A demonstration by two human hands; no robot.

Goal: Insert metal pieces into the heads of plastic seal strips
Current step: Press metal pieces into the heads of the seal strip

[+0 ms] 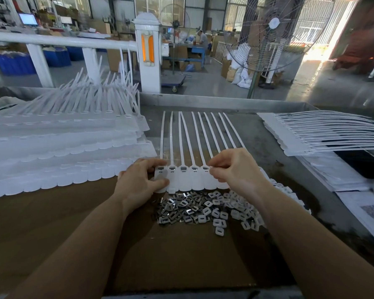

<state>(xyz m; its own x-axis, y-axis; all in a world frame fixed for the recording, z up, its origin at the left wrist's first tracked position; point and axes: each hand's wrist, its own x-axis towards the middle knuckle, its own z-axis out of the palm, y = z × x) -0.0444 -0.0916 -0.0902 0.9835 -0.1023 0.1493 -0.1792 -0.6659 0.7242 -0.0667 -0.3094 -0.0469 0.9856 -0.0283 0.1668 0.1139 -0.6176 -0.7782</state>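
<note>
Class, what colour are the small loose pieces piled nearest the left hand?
Shiny silver-grey metal pieces, seen in the head view, the only one.

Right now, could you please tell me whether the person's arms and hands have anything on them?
Nothing shows: the left hand and right hand are bare, with no gloves, rings, or watch visible. Both forearms are uncovered, with no sleeves in view.

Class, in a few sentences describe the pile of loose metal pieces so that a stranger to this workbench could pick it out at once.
Start at the brown cardboard sheet covering the near bench. Between the person's forearms, just below the seal strip row they hold, lies the metal pieces pile. It is dark and shiny, unlike the white plastic caps heaped against its right side.
</note>
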